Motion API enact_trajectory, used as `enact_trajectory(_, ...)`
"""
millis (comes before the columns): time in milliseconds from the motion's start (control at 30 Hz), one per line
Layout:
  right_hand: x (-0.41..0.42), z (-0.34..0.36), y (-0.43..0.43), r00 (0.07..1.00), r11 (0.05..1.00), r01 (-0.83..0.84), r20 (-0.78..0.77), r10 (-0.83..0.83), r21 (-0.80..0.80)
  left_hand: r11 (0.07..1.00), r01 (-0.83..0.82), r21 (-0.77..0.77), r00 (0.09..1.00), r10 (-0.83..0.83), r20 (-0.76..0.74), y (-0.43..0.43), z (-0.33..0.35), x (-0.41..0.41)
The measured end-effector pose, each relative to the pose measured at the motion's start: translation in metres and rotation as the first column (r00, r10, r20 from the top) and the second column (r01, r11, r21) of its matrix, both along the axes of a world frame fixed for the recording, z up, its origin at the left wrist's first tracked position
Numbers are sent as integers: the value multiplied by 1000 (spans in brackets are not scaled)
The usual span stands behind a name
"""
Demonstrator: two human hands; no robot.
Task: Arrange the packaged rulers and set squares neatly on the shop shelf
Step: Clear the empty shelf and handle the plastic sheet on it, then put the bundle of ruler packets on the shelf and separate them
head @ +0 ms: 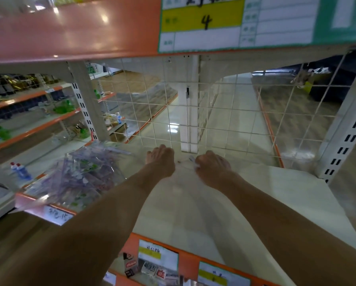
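My left hand (160, 159) and my right hand (211, 168) reach to the back of the cream shelf board (286, 203), close to the wire mesh. Both have their fingers curled on the far end of a see-through ruler package (190, 203). The package lies flat on the board between my forearms and is hard to make out. A small white and blue bit of it shows at my right fingertips. A loose heap of clear packaged rulers and set squares (78, 176) sits at the shelf's left end, left of my left arm.
A white wire mesh (224, 112) backs the shelf, and an orange shelf (69, 27) with a price card hangs close overhead. A slotted upright (346, 139) bounds the right side. The orange front rail (187, 263) carries labels, with small packets below it.
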State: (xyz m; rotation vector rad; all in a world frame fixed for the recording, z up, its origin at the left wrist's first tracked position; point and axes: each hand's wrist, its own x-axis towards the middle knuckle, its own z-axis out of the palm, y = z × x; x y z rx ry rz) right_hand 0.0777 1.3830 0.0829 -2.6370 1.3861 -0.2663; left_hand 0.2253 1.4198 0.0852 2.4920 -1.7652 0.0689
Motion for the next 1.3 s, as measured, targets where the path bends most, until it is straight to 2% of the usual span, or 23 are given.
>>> enact_trajectory(400, 8, 11, 55, 962, 959, -271, -7, 272, -85, 981, -192, -13, 979, 190, -66, 80, 13, -9)
enact_trajectory(733, 62, 24, 94, 911, 908, -411, 10, 413, -84, 940, -341, -15, 937, 338, -90, 141, 22, 45)
enact_trajectory(1000, 140, 28, 107, 919, 922, -388, 78, 387, -6, 929, -371, 13, 924, 370, -98, 167, 29, 129)
enact_trajectory(1100, 167, 28, 103, 924, 929, -369, 118, 363, 38, 943, -333, 8, 941, 332, -66, 166, 31, 158)
enact_trajectory(1300, 217, 22, 87, 949, 946, -310, 92, 302, 95, 965, -262, -27, 962, 259, -85, 149, 29, 210)
